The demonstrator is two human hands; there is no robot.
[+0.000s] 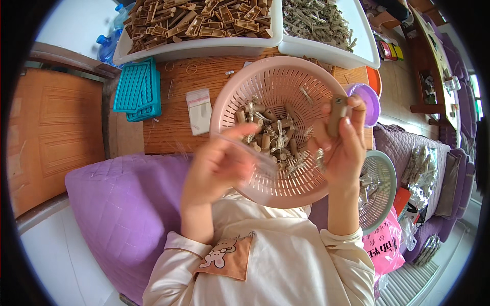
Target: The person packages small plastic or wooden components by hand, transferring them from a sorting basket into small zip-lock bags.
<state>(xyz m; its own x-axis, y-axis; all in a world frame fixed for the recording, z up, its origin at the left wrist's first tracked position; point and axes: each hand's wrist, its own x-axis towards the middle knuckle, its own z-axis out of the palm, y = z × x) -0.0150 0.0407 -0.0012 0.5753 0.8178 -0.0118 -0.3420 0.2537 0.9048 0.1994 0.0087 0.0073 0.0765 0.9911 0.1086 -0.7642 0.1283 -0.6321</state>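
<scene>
Over the pink basket's [278,62] right rim, the right hand [341,148], fingers raised, pinches a brown piece [337,116] upright; over its lower-left rim, the blurred left hand [217,166] bends inward, grip unclear.

You get a bright, mostly even view, with a glaring white patch [479,84] at the far right and soft shading across the purple cushion [117,214]. Your left hand [217,168] smears with motion blur; your right hand [342,140] blurs less. Glints speckle the clear packets [421,166]. The door [61,132] bends near the black fisheye rim.
</scene>
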